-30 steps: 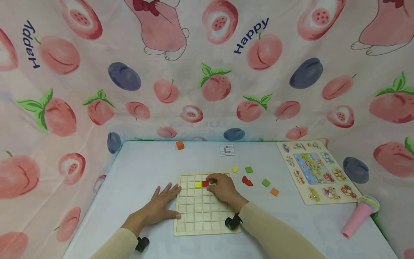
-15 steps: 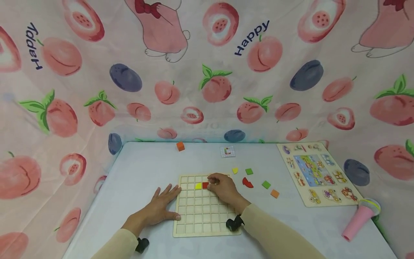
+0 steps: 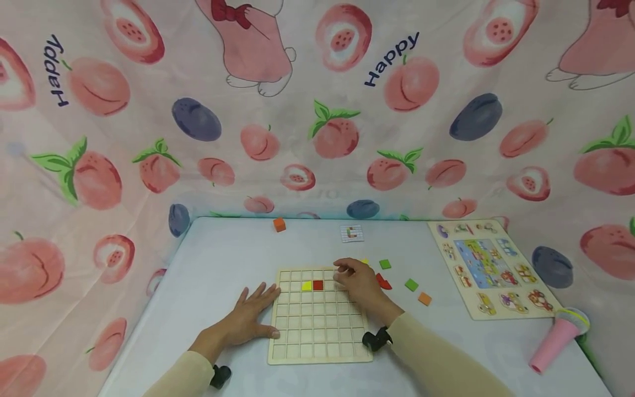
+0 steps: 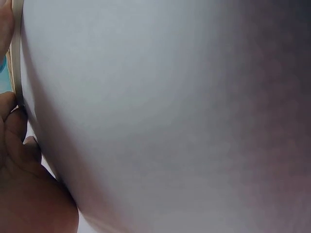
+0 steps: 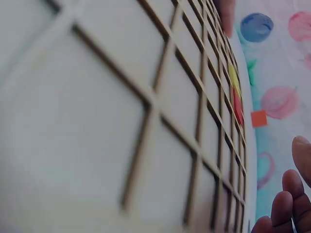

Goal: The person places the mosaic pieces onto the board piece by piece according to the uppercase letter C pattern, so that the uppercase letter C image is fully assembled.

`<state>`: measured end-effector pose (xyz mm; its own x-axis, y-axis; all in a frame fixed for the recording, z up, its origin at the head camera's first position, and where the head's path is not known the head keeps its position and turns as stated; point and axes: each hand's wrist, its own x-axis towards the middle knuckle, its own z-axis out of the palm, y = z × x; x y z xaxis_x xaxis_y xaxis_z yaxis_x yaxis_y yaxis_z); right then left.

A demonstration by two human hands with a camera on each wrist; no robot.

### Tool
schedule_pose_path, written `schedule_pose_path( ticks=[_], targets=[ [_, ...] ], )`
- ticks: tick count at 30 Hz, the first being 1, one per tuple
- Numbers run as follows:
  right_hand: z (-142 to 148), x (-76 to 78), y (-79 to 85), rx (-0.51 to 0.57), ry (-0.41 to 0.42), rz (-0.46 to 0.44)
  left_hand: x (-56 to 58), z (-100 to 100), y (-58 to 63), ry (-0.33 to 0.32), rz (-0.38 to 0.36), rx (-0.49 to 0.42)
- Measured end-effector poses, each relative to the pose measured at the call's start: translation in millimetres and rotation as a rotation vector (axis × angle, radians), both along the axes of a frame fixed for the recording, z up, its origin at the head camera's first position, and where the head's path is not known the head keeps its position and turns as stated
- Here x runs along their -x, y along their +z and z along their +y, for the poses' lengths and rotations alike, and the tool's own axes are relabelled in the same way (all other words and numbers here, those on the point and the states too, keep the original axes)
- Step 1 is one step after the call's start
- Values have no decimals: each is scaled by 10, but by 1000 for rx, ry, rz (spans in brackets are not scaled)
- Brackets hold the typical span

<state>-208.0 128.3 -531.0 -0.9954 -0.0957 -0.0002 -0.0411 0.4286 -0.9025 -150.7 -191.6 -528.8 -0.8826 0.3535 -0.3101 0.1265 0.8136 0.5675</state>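
Observation:
In the head view, a pale wooden grid board (image 3: 319, 331) lies on the white table. A yellow tile (image 3: 307, 286) and a red square tile (image 3: 318, 285) sit side by side in cells of its second row from the far edge. My left hand (image 3: 243, 317) rests at the board's left edge, fingers spread, thumb touching the frame. Over the board's far right corner is my right hand (image 3: 359, 282), its fingers loosely bent. Nothing shows between thumb and fingers (image 5: 282, 208) in the right wrist view. A yellow piece (image 3: 365, 261) is partly hidden behind that hand.
Right of the board lie a red curved piece (image 3: 383, 282), a green tile (image 3: 385, 264), another green tile (image 3: 411, 285) and an orange tile (image 3: 424, 299). Farther back are an orange cube (image 3: 280, 224) and a pattern card (image 3: 352, 233). A picture puzzle board (image 3: 478, 264) and pink microphone (image 3: 555, 342) lie right.
My right hand has left the red square tile and moved right, so the whole tile now shows. It now partly covers the loose yellow and red pieces. The left hand stays in place.

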Motion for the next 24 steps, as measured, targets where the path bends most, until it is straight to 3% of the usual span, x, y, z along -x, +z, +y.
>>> schedule_pose_path(
  ticks=[6, 11, 17, 24],
  targets=[
    [291, 83, 101, -50, -33, 45, -6, -2, 3, -5, 5, -17],
    [518, 194, 144, -100, -67, 15, -7, -11, -7, -4, 9, -20],
    [703, 356, 58, -221, -90, 1, 1, -11, -19, 6, 0, -11],
    [723, 422, -64, -388, -24, 20, -7, -2, -10, 10, 2, -9]
  ],
)
